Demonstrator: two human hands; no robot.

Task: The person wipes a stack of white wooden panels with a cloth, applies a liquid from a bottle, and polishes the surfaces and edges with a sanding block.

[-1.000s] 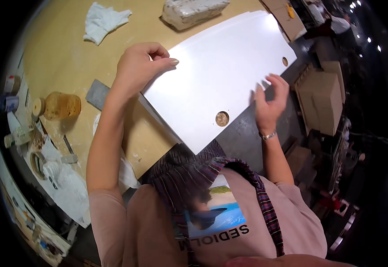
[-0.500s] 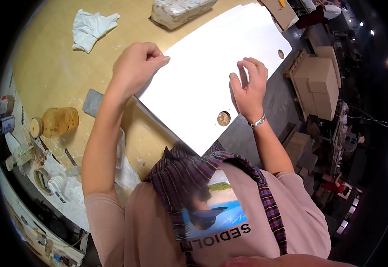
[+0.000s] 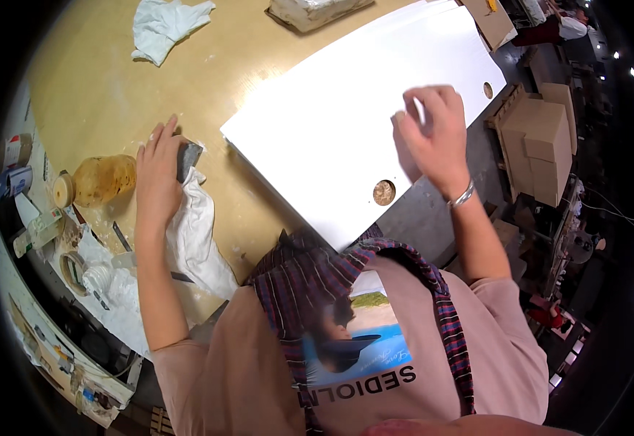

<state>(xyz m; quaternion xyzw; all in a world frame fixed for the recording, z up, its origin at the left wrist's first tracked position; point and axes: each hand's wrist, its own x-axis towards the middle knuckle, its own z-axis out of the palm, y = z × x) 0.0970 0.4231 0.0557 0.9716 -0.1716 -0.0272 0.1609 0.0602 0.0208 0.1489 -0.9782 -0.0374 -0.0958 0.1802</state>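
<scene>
My left hand (image 3: 159, 178) is at the left of the table, its fingers stretched along a grey rectangular block (image 3: 189, 160) that sticks out on its right side. The hand grips this block; the thumb is hidden. Just below the block lies a crumpled white cloth (image 3: 199, 236). A stack of long white panels (image 3: 331, 138) reaches diagonally across the table, its near corner close to my apron. Near one edge, the top panel has a round brown recess (image 3: 384, 192). Above that panel, my right hand (image 3: 437, 138) hovers with loosely bent fingers, thumb and forefinger apart, holding nothing.
A yellowish plastic jar (image 3: 104, 180) lies on its side left of my left hand. Farther back are a crumpled white tissue (image 3: 164, 29) and a wrapped block (image 3: 313, 11). Cardboard boxes (image 3: 538, 145) stand on a pallet at the right. Tape and plastic wrap (image 3: 110, 280) clutter the lower left.
My left hand has left the panel's edge and moved left and down to the grey block, which now sits slightly farther right. My right hand still hovers over the panel. The view has shifted slightly.
</scene>
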